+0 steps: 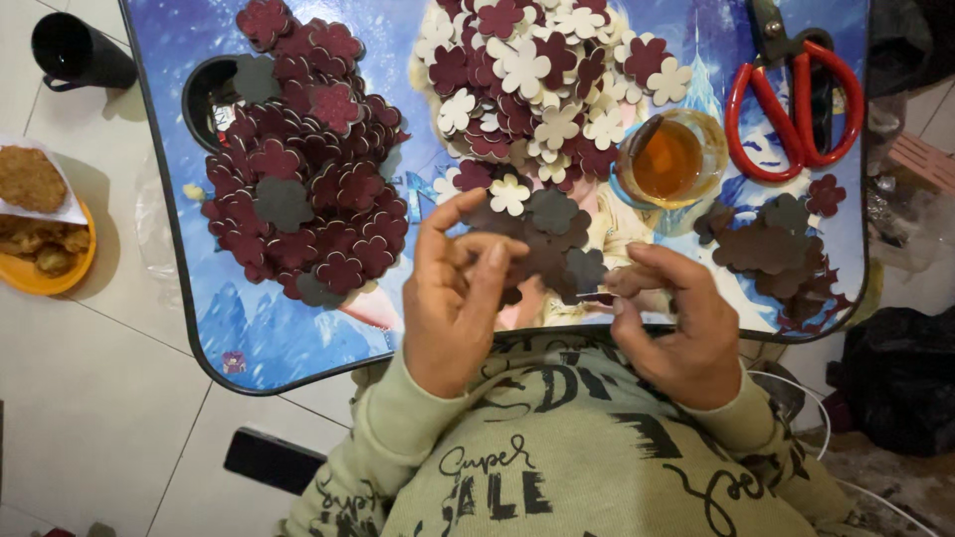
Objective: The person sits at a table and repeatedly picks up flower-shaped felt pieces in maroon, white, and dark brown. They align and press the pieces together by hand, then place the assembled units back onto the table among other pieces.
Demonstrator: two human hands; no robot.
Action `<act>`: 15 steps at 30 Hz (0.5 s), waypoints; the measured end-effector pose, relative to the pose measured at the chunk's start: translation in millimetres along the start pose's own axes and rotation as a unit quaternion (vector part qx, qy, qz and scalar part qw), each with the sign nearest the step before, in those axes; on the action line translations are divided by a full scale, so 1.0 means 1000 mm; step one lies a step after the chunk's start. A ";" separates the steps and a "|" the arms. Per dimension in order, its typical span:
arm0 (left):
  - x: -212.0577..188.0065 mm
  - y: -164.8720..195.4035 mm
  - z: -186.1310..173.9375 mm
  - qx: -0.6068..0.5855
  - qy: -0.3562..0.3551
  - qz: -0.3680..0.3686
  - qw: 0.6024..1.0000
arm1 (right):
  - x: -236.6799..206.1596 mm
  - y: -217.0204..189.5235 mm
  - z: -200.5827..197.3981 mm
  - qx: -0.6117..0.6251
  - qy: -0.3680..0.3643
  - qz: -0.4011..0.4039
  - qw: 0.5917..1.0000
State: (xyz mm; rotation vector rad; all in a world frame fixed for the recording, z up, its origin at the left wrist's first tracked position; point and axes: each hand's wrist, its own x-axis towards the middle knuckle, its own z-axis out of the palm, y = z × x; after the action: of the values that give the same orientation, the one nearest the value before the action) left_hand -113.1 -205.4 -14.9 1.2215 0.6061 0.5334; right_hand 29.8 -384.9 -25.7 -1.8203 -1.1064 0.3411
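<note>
My left hand point(453, 293) and my right hand point(676, 323) meet over the near edge of a small blue picture-printed table point(269, 338). Between them I hold a cluster of dark brown flower-shaped cutouts point(547, 244). The left fingers curl around its left side. The right fingertips pinch a thin dark piece at its lower right. A big heap of maroon flower cutouts point(308, 169) lies to the left. A heap of mixed cream and maroon flowers point(532, 80) lies at the top middle.
A glass bowl of amber liquid point(668, 159) stands right of centre, with red-handled scissors point(796, 99) beside it. More dark cutouts point(771, 244) lie at the right edge. A black mug point(75, 50) and an orange plate of fried food point(40, 249) sit on the floor tiles, left.
</note>
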 end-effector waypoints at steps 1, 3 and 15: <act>-0.002 -0.003 0.002 0.002 0.003 -0.013 1.000 | -0.002 0.001 -0.001 -0.019 0.016 0.001 1.000; -0.003 -0.010 0.009 0.005 0.009 -0.037 0.999 | -0.004 0.003 -0.001 0.095 0.028 0.043 0.994; -0.013 -0.026 0.017 -0.122 -0.056 -0.151 0.979 | 0.003 0.005 -0.007 0.376 -0.012 0.263 0.889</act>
State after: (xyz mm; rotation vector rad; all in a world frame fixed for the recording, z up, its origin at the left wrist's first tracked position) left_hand -109.8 -232.9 -34.4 0.9011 0.5984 0.2716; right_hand 39.2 -387.4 -25.6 -1.3601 -0.3612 0.9668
